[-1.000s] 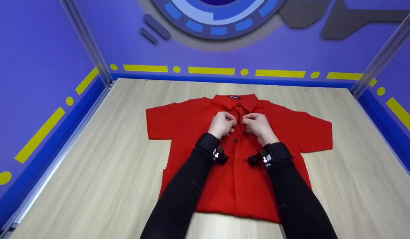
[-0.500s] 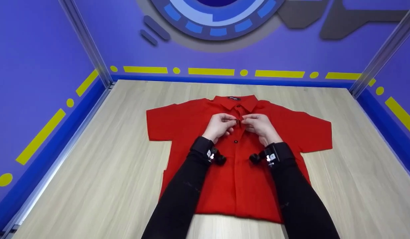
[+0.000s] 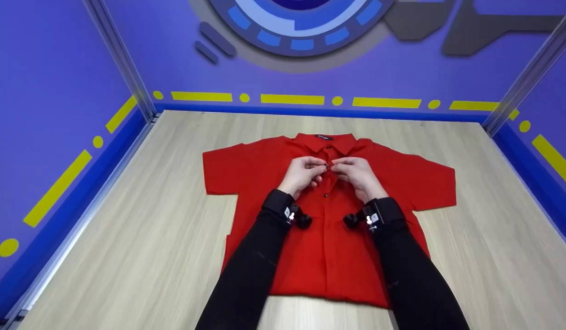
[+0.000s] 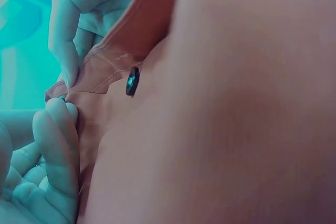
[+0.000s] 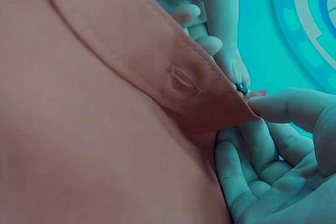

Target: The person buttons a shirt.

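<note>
Right hand, pinching the placket, edges left toward the button pinched in left hand; likely nearer alignment.

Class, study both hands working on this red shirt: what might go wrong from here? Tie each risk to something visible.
The button at the left hand is small, so it might slip from the pinch.
The right hand holds the flap near its edge, so it could spring free.
An empty buttonhole shows on the flap; mixing up holes could misalign the red shirt.
</note>
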The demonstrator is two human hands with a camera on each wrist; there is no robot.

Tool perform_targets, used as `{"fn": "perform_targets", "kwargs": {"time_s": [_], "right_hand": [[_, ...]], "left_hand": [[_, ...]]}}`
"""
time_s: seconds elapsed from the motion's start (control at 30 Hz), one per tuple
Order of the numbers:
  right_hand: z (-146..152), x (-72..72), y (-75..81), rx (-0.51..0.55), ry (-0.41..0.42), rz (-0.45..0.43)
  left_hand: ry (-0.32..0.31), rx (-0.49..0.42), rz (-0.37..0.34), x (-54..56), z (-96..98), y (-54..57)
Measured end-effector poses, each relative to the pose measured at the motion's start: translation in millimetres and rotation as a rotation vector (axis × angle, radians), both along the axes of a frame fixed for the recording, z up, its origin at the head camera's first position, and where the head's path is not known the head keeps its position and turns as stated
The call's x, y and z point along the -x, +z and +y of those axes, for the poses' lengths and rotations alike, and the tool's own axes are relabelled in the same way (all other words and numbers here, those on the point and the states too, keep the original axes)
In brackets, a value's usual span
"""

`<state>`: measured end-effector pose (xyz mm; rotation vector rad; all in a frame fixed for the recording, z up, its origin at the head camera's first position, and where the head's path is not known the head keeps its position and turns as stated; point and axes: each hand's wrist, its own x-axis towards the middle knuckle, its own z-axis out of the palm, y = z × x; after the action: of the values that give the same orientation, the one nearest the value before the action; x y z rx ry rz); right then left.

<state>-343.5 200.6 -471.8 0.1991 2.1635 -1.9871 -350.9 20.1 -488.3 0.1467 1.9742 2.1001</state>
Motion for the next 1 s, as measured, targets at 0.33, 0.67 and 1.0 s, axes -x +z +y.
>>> {"fn": "perform_targets", "kwargs": {"time_s": [0.33,0.67,1.0], "right_hand": [[0.7,-0.8,-0.3,0.021,0.014,0.008],[0.2,-2.4,1.5,0.003,0.017,0.001],[-1.4,-2.4,1.3,-0.016,0.044,0.031]], "left_hand": [[0.004,-0.009,-0.007,-0.3,-0.3,-0.4],[0.017,-0.027,-0.005,-0.1,-0.8,-0.3],[0.027,-0.032,-0.001,1.0,-1.2,-0.7]]}}
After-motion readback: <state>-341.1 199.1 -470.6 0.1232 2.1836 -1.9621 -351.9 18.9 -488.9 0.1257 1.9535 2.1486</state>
